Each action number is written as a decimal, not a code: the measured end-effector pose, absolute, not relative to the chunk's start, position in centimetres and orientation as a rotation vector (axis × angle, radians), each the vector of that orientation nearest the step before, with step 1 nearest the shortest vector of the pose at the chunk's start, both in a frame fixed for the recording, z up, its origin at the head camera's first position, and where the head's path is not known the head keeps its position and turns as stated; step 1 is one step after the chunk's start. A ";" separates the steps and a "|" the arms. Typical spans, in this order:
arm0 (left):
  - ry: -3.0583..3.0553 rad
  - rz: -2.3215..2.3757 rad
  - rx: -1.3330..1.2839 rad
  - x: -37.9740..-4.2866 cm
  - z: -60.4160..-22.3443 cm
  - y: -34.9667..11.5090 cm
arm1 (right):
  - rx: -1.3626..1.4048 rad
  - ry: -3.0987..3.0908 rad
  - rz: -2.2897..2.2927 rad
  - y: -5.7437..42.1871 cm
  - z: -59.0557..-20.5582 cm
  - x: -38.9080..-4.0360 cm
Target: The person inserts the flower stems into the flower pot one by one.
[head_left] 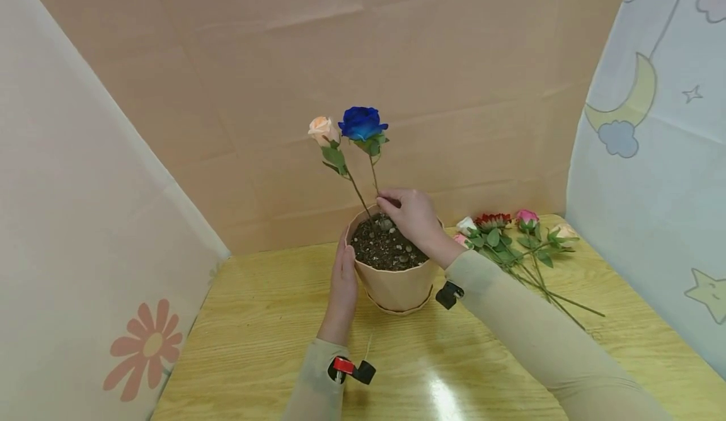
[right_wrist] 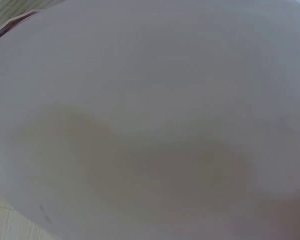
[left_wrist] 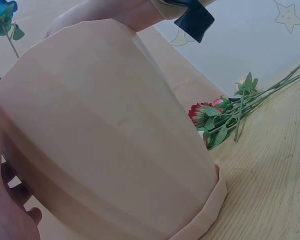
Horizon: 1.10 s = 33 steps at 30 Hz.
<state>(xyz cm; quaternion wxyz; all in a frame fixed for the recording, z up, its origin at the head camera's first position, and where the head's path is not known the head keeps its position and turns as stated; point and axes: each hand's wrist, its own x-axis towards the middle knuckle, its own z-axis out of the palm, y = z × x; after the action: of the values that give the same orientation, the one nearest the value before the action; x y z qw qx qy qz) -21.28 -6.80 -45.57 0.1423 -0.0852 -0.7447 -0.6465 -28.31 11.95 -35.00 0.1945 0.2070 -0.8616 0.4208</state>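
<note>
Near the back of the table stands a peach-coloured flower pot (head_left: 397, 290) filled with dark, pebbly soil (head_left: 386, 254). My right hand (head_left: 418, 218) reaches over the pot and pinches the stem of a blue rose (head_left: 362, 124) between thumb and fingertips; the stem's lower end is hidden by the hand. Left of it, a pale peach rose (head_left: 323, 130) stands in the soil, leaning left. Flat against the pot's left side rests my left hand (head_left: 343, 282), fingers extended along the wall. The pot's wall fills most of the right wrist view, blurred.
On the table's right, several loose artificial flowers lie in a pile, among them a red flower (head_left: 492, 221), a pink rose (head_left: 527, 219) and a white rose (head_left: 467, 225), their stems (head_left: 558, 301) pointing forward. Fabric backdrops (head_left: 283, 93) surround the wooden table (head_left: 255, 320).
</note>
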 end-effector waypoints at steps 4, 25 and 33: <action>-2.162 -1.856 -0.246 -21.5 -45.6 -6.9 | 0.566 -2.416 1.194 11.9 -35.2 -28.5; -2.152 -1.869 -0.228 -21.2 -45.6 -6.7 | 0.545 -2.379 1.307 12.1 -35.6 -28.3; -2.157 -1.851 -0.228 -21.1 -45.5 -6.6 | 0.537 -2.326 1.357 12.3 -35.6 -28.3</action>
<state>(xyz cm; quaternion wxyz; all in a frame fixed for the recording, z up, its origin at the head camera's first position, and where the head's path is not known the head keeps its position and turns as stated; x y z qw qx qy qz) -21.05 -6.56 -45.53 0.1446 -0.0791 -0.7484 -0.6424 -28.30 12.30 -35.57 0.1965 0.1918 -0.8307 0.4844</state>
